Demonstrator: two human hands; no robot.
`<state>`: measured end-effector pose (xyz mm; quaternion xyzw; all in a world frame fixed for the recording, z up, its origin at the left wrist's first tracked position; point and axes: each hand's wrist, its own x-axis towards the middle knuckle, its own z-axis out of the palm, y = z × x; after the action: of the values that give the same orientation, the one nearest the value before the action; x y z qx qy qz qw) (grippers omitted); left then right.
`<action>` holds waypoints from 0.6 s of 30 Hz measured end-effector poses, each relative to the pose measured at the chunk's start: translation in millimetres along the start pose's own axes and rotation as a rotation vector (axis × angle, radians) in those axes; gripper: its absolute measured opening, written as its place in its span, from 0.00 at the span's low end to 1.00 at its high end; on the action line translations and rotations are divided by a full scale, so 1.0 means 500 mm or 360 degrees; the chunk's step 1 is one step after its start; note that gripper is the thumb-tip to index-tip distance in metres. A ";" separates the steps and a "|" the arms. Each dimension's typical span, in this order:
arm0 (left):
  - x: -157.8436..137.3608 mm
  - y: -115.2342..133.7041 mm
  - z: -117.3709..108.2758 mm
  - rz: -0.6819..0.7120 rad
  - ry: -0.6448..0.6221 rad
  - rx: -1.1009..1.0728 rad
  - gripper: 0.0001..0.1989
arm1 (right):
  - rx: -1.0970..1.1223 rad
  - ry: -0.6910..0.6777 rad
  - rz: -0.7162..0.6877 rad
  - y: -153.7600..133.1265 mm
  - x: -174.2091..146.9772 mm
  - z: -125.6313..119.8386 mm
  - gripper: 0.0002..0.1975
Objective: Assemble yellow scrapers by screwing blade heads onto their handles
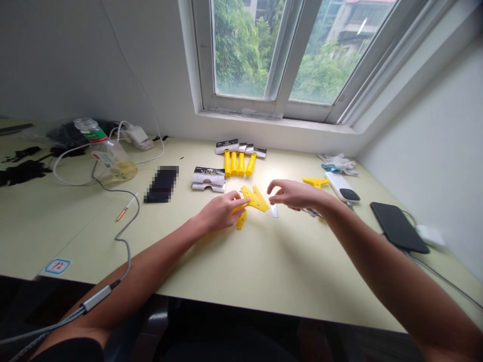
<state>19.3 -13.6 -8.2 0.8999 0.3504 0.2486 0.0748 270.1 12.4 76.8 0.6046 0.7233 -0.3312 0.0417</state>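
Near the middle of the table, my left hand (226, 210) is closed on a yellow plastic scraper head (260, 203), which slants with its wide end to the right. A second yellow plastic piece (241, 221) shows just below my left fingers. To the right, my right hand (289, 193) is curled with thumb and index finger close together at a thin metal blade (274, 211). The blade extends below the fingertips, apart from the scraper head. Part of its upper end is hidden by the fingers. Under my right wrist lies a small shiny item (311, 212), partly covered.
Behind stand yellow handles (240, 163) and black-and-white packaging cards (208, 178). At right lie another yellow scraper piece (316, 182), a white power bank (342, 187) and a phone (399, 226). A bottle (109, 153), cable (121, 236) and pixelated dark object (162, 184) are left.
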 end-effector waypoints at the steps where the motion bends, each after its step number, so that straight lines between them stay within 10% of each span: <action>1: 0.000 0.001 0.001 -0.0002 0.0021 -0.0011 0.17 | 0.0119 -0.0051 -0.0062 -0.011 -0.001 0.007 0.17; 18: 0.000 -0.004 -0.003 -0.0039 -0.0014 -0.0033 0.18 | 0.0409 -0.0136 -0.0326 -0.043 0.021 0.038 0.12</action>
<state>17.1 -12.1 -7.4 0.8958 0.3586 0.2472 0.0886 241.5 10.0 66.4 0.5135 0.7303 -0.4489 -0.0392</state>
